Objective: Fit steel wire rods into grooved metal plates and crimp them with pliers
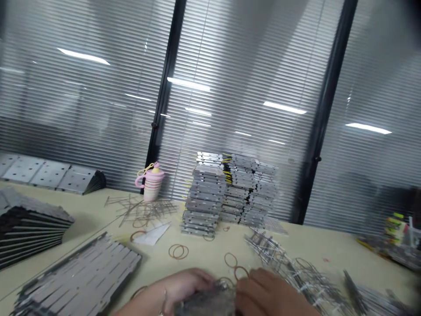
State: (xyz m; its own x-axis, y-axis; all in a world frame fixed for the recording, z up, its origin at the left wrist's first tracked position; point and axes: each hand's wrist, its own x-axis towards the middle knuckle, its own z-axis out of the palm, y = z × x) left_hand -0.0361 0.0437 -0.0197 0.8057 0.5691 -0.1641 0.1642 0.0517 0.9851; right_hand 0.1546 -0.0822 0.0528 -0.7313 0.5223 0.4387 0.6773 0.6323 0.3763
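Note:
At the bottom centre my left hand is closed on the left side of a grey metal piece, blurred and cut off by the frame's lower edge. My right hand has its fingers curled against the right side of the same piece; the fingertips are hidden. A thin loop, perhaps a rubber band, shows at the far end of the piece between the hands. Just beyond my right hand lie brown rubber bands on the pale table. A bracelet circles my left wrist.
Stacked grey metal plates stand at the back by the window blinds. A pink cup is beside loose thin rods. Flat slatted metal panels lie left. Tangled metal strips spread right, with a yellow bottle beyond.

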